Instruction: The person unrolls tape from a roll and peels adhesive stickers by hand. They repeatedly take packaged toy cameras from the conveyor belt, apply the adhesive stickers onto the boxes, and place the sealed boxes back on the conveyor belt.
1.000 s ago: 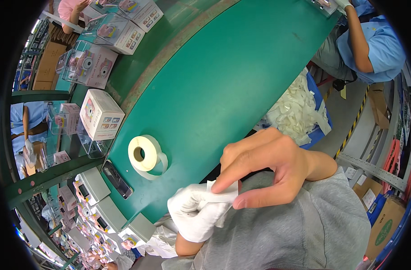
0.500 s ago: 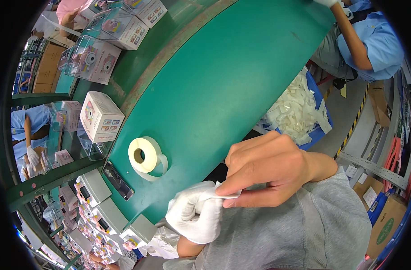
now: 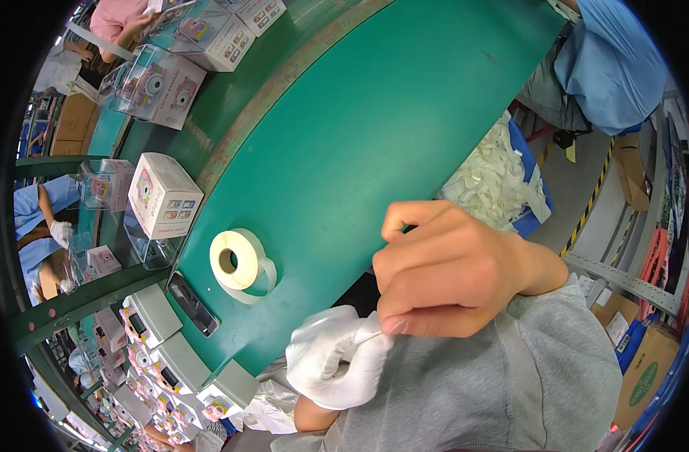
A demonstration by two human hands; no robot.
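Observation:
My left hand (image 3: 333, 360) wears a white cloth glove, its fingers curled round into a loop. Whatever lies inside the curl is hidden. My bare right hand (image 3: 454, 282) is closed, thumb and fingers pinching white cloth at the glove's fingertip end, so the two hands meet in front of my grey top. Beyond them on the green table (image 3: 344, 151) lies a roll of pale labels (image 3: 246, 256) with a loose tail curling off it. A black phone (image 3: 194, 303) rests by the table's left edge.
A white printed box (image 3: 167, 197) and several clear-fronted toy camera packs (image 3: 160, 87) line the left ledge. Grey cartons with pink toy cameras (image 3: 152, 320) stand at lower left. A blue bin (image 3: 537, 207) full of pale strips is at right. A person in blue (image 3: 612, 64) sits at upper right.
My right hand has turned and closed further, its knuckles shifting upward. The white end between the hands now shows less. The left hand has moved slightly right.

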